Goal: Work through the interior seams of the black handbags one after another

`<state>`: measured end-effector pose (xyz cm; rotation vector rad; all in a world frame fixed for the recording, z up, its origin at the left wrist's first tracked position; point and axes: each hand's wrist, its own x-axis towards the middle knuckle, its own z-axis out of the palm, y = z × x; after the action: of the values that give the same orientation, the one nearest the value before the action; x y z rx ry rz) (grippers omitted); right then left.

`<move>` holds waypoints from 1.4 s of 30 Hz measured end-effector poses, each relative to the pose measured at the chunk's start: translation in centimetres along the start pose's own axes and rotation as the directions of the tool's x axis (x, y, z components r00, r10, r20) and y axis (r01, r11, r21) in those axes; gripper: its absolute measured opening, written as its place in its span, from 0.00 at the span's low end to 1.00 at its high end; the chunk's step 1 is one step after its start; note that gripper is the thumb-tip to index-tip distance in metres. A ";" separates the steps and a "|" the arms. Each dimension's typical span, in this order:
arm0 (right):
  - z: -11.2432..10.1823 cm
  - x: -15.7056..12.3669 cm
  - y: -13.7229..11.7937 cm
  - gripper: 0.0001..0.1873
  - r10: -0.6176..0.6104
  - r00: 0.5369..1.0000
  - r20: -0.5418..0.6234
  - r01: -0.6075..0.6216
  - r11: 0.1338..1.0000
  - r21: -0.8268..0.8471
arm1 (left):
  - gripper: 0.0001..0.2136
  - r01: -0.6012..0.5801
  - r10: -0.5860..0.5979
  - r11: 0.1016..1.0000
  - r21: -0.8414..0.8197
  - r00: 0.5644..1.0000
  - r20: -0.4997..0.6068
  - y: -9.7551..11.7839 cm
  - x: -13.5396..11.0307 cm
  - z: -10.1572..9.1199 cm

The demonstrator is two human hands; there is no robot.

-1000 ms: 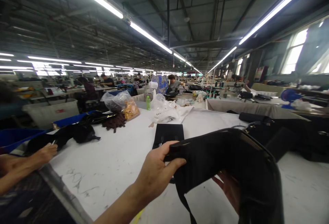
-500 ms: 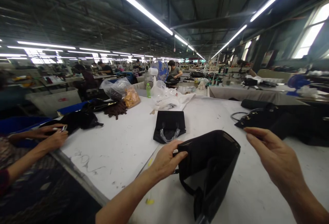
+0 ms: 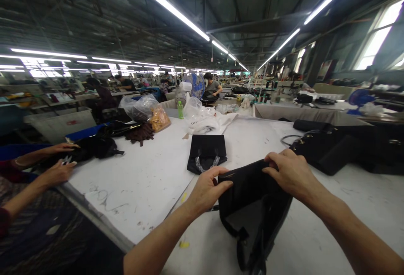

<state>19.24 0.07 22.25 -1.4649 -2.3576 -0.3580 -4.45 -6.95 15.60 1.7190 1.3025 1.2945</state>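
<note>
A black bag stands open on the white table right in front of me. My left hand pinches the bag's left top rim, thumb over the edge. My right hand is curled over the right part of the same rim. The bag's strap hangs down at its lower left. A flat black bag with plastic-wrapped handles lies just beyond it.
A heap of black bags fills the right side of the table. Plastic bags, a green bottle and a fan stand at the far end. A co-worker's hands work on black material at the left edge.
My right hand came down from the air and closed on the bag's right rim. My left hand kept its hold. The co-worker's hands shifted slightly.
</note>
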 end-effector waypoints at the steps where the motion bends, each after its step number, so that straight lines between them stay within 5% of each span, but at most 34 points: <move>1: -0.3 0.1 -0.1 0.08 0.000 1.000 0.026 0.001 1.000 -0.016 | 0.11 -0.004 0.004 1.000 0.001 1.000 0.001 -0.1 0.1 0.0; 4: -1.4 -0.3 -0.4 0.09 -0.054 0.986 0.158 0.052 0.999 0.015 | 0.10 -0.030 0.030 0.999 0.016 1.000 -0.005 -0.3 0.4 0.0; 8: -2.5 -1.7 -0.1 0.11 -0.327 0.879 0.348 0.277 0.943 0.187 | 0.11 -0.018 0.021 0.997 0.070 0.999 -0.050 -0.8 1.0 0.0; 12: -2.6 -2.1 0.2 0.11 -0.207 0.941 0.269 0.205 0.978 0.034 | 0.12 0.004 0.002 0.996 0.084 0.997 -0.076 -1.1 1.4 0.3; 17: -2.4 -1.3 -2.0 0.16 -0.264 0.933 0.244 0.246 0.964 0.103 | 0.13 0.028 -0.022 0.997 0.069 0.996 -0.087 -0.9 1.5 0.4; 22: -1.4 -0.2 -4.0 0.13 -0.089 0.968 0.236 0.083 0.996 0.035 | 0.11 0.028 -0.024 0.998 0.055 0.997 -0.068 -0.5 1.2 0.3; 30: -0.5 0.2 -3.4 0.14 -0.169 0.959 0.228 0.107 0.959 0.264 | 0.11 0.052 -0.050 0.998 0.024 0.996 -0.073 -0.3 1.4 0.2; 42: -0.4 0.5 -4.4 0.16 -0.011 0.967 0.254 0.042 0.992 -0.119 | 0.10 0.054 -0.057 0.997 -0.046 0.997 -0.049 -0.5 1.8 1.0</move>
<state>15.17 -1.62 22.69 -1.6219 -2.5980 -0.3473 -3.67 -5.02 15.41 1.6180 1.3308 1.3331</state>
